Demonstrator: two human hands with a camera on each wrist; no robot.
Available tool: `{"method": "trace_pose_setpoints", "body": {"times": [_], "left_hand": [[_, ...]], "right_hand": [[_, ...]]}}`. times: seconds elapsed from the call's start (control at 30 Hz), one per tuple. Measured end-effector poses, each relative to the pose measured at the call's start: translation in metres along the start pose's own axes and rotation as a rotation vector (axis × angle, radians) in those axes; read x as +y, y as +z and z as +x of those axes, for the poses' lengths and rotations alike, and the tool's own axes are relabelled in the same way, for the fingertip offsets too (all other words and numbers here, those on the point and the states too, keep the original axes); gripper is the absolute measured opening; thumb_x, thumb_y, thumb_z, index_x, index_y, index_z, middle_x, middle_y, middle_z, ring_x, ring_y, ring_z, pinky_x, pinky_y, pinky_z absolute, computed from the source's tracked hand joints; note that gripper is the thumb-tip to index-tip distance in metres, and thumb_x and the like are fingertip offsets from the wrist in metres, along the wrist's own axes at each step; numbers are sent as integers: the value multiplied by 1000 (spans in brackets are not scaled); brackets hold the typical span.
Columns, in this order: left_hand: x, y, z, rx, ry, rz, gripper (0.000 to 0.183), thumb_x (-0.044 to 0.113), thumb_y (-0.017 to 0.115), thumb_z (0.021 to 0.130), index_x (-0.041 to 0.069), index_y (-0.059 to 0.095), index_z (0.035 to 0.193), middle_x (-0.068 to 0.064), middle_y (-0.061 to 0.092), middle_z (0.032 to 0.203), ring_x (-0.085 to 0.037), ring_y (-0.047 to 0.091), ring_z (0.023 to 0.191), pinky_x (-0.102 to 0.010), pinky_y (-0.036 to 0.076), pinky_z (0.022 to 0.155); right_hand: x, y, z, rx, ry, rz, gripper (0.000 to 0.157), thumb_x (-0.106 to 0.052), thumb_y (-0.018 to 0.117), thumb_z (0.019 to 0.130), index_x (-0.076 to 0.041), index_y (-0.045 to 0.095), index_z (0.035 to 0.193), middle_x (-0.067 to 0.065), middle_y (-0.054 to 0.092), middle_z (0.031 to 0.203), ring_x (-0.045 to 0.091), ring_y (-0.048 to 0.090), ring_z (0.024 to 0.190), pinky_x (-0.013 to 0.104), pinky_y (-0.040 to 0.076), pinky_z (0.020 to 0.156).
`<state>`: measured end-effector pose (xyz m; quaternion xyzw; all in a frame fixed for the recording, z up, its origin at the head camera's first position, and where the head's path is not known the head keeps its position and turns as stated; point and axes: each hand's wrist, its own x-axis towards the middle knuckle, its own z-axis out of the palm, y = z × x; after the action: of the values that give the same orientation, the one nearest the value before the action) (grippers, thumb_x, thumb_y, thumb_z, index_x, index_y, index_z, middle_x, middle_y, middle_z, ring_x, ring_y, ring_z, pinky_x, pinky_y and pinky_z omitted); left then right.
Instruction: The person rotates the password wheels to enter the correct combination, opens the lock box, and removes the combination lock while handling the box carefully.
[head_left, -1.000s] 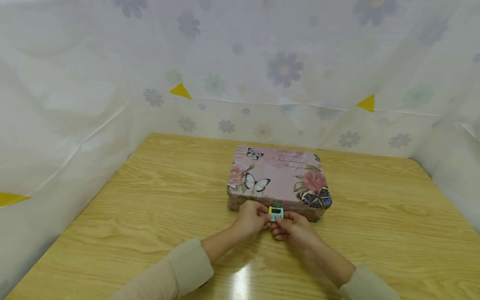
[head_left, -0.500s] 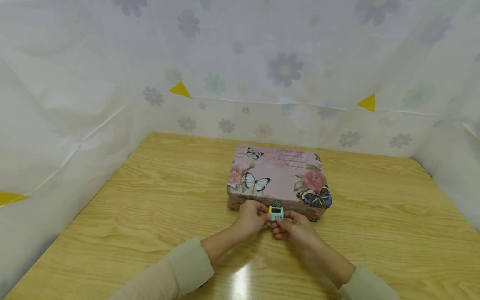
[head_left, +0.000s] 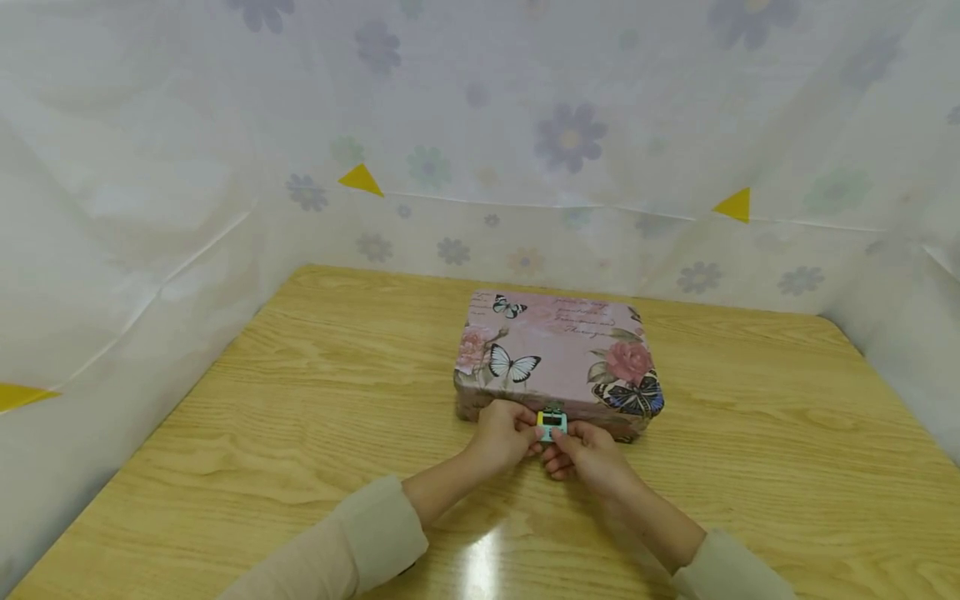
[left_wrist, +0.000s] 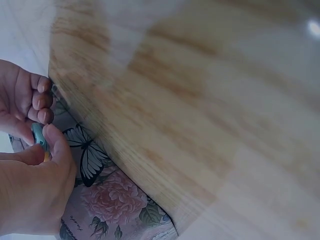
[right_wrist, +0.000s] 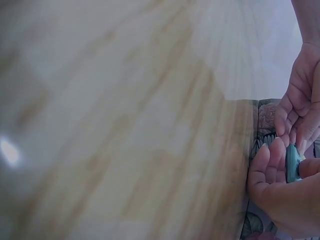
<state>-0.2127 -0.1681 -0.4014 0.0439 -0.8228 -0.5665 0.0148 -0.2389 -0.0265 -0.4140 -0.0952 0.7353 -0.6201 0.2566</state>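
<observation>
A pink tin box point(head_left: 555, 350) printed with butterflies and roses stands on the table with its lid down. At the clasp in the middle of its front hangs a small teal padlock point(head_left: 552, 423) with a yellow edge and a dark patch on its face. From the left, my left hand point(head_left: 498, 437) pinches the padlock between thumb and fingers. My right hand point(head_left: 596, 462) holds its other side, the thumb lying on the lower face. In the right wrist view the padlock point(right_wrist: 292, 162) shows its thin side between the fingers. The box's lower front is partly hidden behind both hands.
The wood-grain table point(head_left: 337, 375) reaches out on both sides of the box. White sheeting point(head_left: 480, 125) with a flower print hangs behind it and at the sides, bearing yellow triangles point(head_left: 362, 181).
My right thumb has shifted slightly up over the padlock's face, and the right forearm has moved a little. The left hand, the box and the padlock stay in place.
</observation>
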Motion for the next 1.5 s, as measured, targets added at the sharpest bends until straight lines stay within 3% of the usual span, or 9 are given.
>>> {"method": "trace_pose_setpoints", "body": {"times": [0.43, 0.63, 0.83, 1.03, 1.5], "left_hand": [[0, 0, 0, -8, -13, -19, 9, -9, 62, 82, -16, 61, 87, -25, 66, 73, -33, 68, 65, -25, 58, 53], [1, 0, 0, -12, -19, -45, 9, -10, 62, 82, -17, 60, 87, -25, 66, 74, -35, 68, 67, -26, 59, 55], [1, 0, 0, -7, -22, -46, 9, -9, 62, 82, -16, 61, 86, -25, 66, 73, -32, 69, 66, -25, 59, 55], [1, 0, 0, -8, -19, -37, 10, -8, 63, 82, -17, 61, 87, -25, 66, 74, -32, 69, 65, -25, 59, 54], [0, 0, 0, -9, -25, -32, 10, -8, 62, 82, -17, 61, 88, -25, 67, 73, -32, 69, 65, -26, 59, 54]], "right_hand": [[-2, -5, -1, 5, 53, 80, 31, -18, 36, 101, 10, 46, 112, -1, 62, 76, 7, 60, 68, 21, 54, 64], [0, -7, -1, -1, 49, 103, 32, -17, 40, 100, 11, 45, 115, -1, 63, 78, 7, 60, 69, 21, 55, 64], [2, -5, -1, -22, 14, 91, 28, -10, 46, 97, 12, 44, 113, 0, 62, 80, 6, 60, 70, 20, 55, 65], [1, -2, -1, 22, 12, 62, 24, -8, 45, 97, 12, 46, 110, 1, 62, 79, 7, 60, 69, 21, 56, 65], [0, -1, -1, 49, 18, 2, 30, -17, 44, 99, 12, 52, 104, 2, 63, 75, 8, 59, 64, 20, 55, 61]]}}
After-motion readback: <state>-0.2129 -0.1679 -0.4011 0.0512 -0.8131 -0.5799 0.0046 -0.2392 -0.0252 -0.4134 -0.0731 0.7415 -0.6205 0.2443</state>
